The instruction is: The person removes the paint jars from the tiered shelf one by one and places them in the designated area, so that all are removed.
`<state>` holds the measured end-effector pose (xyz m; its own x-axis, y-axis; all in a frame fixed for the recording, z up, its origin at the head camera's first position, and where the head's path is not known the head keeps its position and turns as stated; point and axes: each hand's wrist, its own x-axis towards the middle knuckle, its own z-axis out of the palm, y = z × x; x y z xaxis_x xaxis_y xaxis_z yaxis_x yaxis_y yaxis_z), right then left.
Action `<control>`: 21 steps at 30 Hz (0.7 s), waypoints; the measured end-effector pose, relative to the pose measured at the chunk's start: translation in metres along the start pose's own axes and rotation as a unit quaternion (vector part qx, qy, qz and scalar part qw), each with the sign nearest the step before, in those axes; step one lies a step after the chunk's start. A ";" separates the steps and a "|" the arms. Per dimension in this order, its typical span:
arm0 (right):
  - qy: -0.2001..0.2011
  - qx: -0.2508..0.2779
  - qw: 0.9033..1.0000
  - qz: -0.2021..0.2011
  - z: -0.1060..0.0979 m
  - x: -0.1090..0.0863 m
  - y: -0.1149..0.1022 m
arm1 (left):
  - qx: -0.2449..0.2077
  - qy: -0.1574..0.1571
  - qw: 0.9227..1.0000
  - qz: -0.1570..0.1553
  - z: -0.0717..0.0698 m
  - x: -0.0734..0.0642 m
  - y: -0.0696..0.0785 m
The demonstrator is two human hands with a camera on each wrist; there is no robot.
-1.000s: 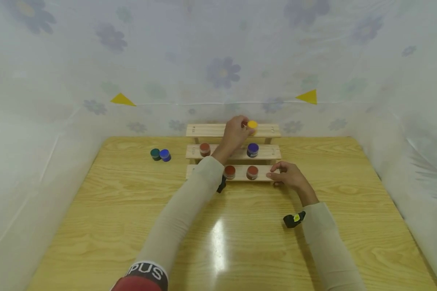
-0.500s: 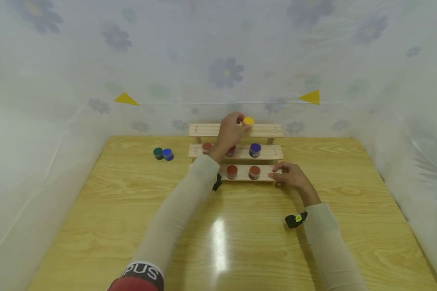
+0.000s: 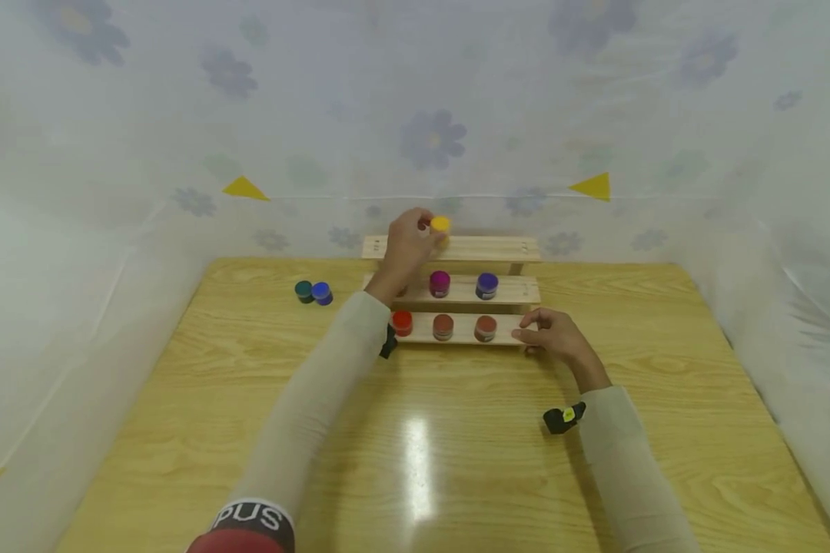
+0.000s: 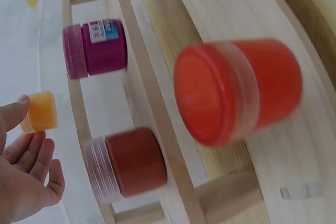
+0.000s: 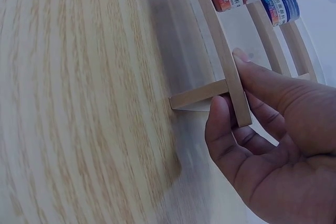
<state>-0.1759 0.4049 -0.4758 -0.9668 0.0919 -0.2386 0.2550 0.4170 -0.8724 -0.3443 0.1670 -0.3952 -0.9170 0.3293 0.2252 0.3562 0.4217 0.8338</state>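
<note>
In the head view, my left hand [image 3: 406,250] pinches a yellow paint jar [image 3: 440,228] between thumb and fingers at the top tier of a three-tier wooden rack [image 3: 494,248]. Whether the jar touches the plank, I cannot tell. My right hand [image 3: 556,338] grips the right end of the lowest plank [image 5: 242,106], thumb above and fingers beneath. That tier bears a bright red jar [image 3: 402,322] and two brownish-red jars [image 3: 443,327]. On the middle tier stand a magenta jar [image 3: 439,283], a dark blue jar [image 3: 487,286] and a brown jar [image 4: 135,162], mostly hidden by my left wrist in the head view.
A dark green jar [image 3: 304,291] and a blue jar [image 3: 321,293] stand side by side on the wood-grain table [image 3: 249,369], left of the rack. Behind it hangs a pale flowered sheet [image 3: 332,138] with yellow triangles [image 3: 592,187].
My left hand has carried the yellow jar leftward along the top tier, uncovering the magenta and bright red jars. The right hand keeps its grip on the lowest plank.
</note>
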 end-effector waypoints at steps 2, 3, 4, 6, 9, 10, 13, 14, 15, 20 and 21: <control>0.002 -0.004 1.000 0.002 -0.001 0.000 0.000 | 0.004 0.007 1.000 -0.001 -0.004 0.001 -0.003; 0.002 -0.005 1.000 0.003 -0.001 0.000 0.000 | 0.007 0.012 1.000 0.000 -0.007 0.001 -0.004; 0.002 -0.006 1.000 0.004 -0.001 0.000 -0.001 | 0.009 0.018 1.000 0.001 -0.009 0.001 -0.005; 0.000 -0.007 1.000 0.004 -0.001 -0.001 -0.001 | 0.015 0.032 0.999 0.006 -0.014 0.001 -0.007; -0.004 -0.006 1.000 0.002 -0.001 -0.001 -0.002 | 0.019 0.049 0.999 0.010 -0.021 0.001 -0.011; -0.005 -0.007 1.000 0.002 -0.001 0.000 -0.002 | 0.018 0.053 0.998 0.011 -0.023 0.001 -0.013; -0.005 -0.009 1.000 0.001 -0.001 0.001 -0.001 | 0.017 0.070 0.997 0.023 -0.029 0.001 -0.020; -0.005 -0.010 1.000 0.000 -0.001 0.001 -0.001 | 0.017 0.077 0.997 0.026 -0.031 0.001 -0.022; -0.005 -0.011 1.000 0.000 -0.001 0.002 0.000 | 0.015 0.083 0.996 0.028 -0.033 0.001 -0.025; 0.002 -0.023 1.000 0.008 -0.004 0.003 0.004 | 0.003 0.104 0.994 0.023 -0.044 0.000 -0.035; 0.004 -0.023 1.000 0.009 -0.005 0.003 0.005 | 0.003 0.108 0.994 0.023 -0.046 0.000 -0.036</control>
<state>-0.1774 0.4113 -0.4787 -0.9621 0.1074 -0.2505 0.2715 0.4565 -0.8473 -0.3653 0.1125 -0.4023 -0.9166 0.1600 0.3663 0.3991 0.4153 0.8174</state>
